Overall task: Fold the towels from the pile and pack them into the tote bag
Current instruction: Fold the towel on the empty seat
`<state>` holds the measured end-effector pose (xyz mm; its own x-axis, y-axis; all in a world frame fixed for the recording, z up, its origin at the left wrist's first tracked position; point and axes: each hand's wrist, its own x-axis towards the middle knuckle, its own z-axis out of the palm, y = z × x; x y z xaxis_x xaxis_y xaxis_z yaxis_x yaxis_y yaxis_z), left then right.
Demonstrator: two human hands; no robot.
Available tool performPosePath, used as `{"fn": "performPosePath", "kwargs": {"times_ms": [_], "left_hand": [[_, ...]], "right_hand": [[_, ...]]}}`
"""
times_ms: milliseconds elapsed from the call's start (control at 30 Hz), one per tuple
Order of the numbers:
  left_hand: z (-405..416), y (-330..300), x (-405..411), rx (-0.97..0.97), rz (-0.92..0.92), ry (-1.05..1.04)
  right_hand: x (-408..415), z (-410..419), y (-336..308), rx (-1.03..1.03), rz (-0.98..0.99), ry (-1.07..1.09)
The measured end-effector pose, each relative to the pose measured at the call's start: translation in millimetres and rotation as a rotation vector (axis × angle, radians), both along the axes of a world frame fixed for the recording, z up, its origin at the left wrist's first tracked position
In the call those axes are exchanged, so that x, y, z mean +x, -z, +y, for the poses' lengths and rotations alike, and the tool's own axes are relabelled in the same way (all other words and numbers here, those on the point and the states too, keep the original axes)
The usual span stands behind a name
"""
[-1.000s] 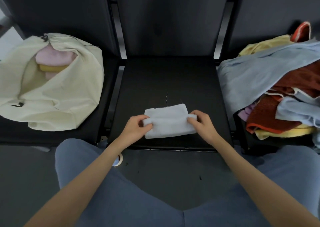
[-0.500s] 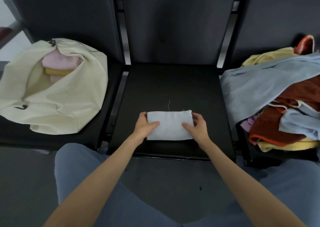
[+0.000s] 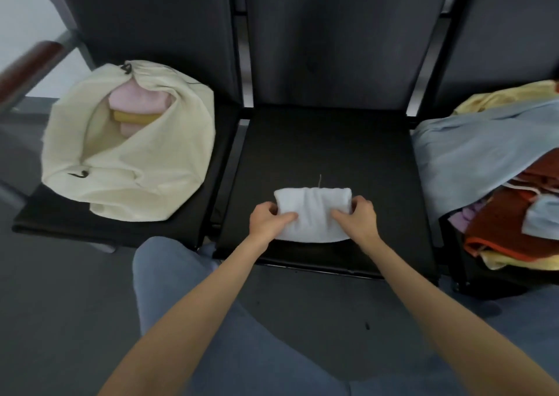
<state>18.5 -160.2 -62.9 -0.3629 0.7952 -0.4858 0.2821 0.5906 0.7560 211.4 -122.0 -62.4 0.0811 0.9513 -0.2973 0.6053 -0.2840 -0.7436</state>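
Because the folded white towel (image 3: 313, 214) lies on the middle seat (image 3: 332, 153), between tote bag (image 3: 127, 165) and pile (image 3: 496, 165), left hand (image 3: 267, 221) and right hand (image 3: 358, 218) each pinch an end, their grip likely ready for lifting bagward.

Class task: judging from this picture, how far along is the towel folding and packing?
Done: folded pink and yellow towels sit inside the tote bag. In hand: left hand and right hand grip a folded white towel on the middle seat. Left: the unfolded pile.

middle seat (image 3: 329, 150) bare behind | tote bag (image 3: 127, 165) left | towel pile (image 3: 496, 165) right
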Motion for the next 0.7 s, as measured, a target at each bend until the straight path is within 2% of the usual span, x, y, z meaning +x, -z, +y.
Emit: {"fn": "performPosePath", "kwargs": {"times_ms": [133, 333, 467, 567, 700], "left_hand": [[-11.0, -33.6, -35.7, 0.130, -0.195, -0.172], [-20.7, -86.9, -132.4, 0.210, -0.240, -0.264], [-23.1, -126.1, -199.5, 0.345, -0.225, -0.303], [-15.8, -150.0, -251.3, 0.475, -0.177, -0.302], [10.5, -167.8, -317.3, 0.608, -0.038, -0.298]], "right_hand": [[-32.7, -2.0, -23.8, -0.054, 0.249, -0.032], [-109.5, 13.0, -77.7, -0.235, 0.478, -0.130], [-170.8, 24.5, -114.1, -0.287, 0.617, -0.299], [-220.1, 41.2, -135.9, -0.145, 0.629, -0.418], [-290.2, 77.3, -157.0, 0.158, 0.504, -0.585]]}}
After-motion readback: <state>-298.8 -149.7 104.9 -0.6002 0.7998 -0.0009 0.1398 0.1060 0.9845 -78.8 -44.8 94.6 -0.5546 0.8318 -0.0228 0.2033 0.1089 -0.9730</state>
